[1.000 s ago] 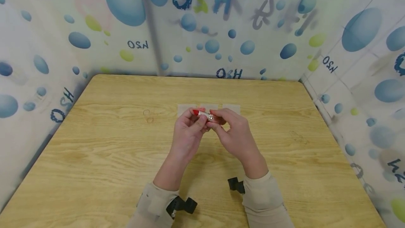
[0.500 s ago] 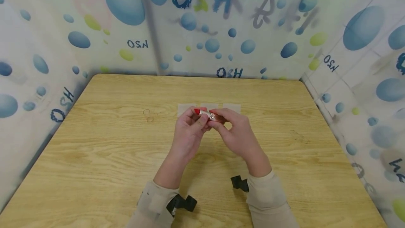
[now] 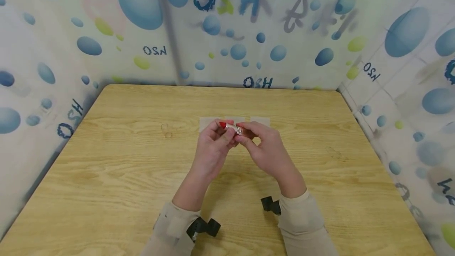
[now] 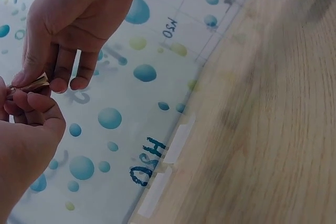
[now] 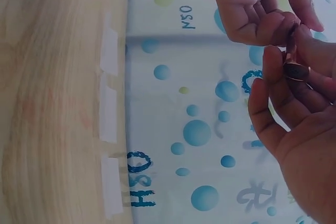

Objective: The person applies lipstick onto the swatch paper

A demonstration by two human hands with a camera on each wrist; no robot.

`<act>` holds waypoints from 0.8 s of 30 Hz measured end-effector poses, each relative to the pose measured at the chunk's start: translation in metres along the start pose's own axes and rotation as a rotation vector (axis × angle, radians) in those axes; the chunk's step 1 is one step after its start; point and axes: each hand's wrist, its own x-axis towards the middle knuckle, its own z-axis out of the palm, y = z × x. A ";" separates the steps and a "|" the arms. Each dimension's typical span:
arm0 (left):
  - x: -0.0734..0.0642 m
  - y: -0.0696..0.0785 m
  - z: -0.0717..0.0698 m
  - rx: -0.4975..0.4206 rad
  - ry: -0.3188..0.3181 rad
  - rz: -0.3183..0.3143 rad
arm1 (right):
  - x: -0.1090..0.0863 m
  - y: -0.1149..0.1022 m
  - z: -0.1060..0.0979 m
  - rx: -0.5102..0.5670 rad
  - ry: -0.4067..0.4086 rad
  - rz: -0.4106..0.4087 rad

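Over the middle of the table, both hands hold a lipstick point(image 3: 231, 127) with a red pointed tip, a pale silver middle and a copper-coloured base. My left hand point(image 3: 212, 147) pinches the silver part between thumb and fingers, the red tip pointing left. The thumb and fingers of my right hand point(image 3: 268, 149) grip the copper base point(image 5: 296, 71), whose dark round end faces the right wrist camera. In the left wrist view only a shiny metallic piece point(image 4: 37, 83) of it shows between the fingers; the red tip is hidden there.
Pale tape strips point(image 3: 261, 120) lie in a row on the wooden table point(image 3: 124, 177) behind the hands. Patterned curtains point(image 3: 238, 31) with blue and green dots enclose the back and both sides. Black wrist cameras point(image 3: 213, 227) are strapped to the sleeves.
The right hand and forearm have shifted slightly to the right, and more of the copper base shows. The red tip has moved slightly right and up. The left hand keeps its grip.
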 end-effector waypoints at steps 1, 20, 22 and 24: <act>0.001 0.000 0.000 0.003 0.000 -0.002 | 0.001 0.000 -0.001 0.000 -0.009 0.001; 0.040 0.001 -0.031 0.502 -0.016 -0.137 | 0.026 0.037 -0.043 -0.037 -0.092 0.235; 0.049 -0.002 -0.033 0.724 -0.021 -0.104 | 0.028 0.050 -0.050 -0.072 -0.112 0.251; 0.060 -0.007 -0.035 0.951 -0.049 -0.068 | 0.030 0.064 -0.057 -0.098 -0.135 0.282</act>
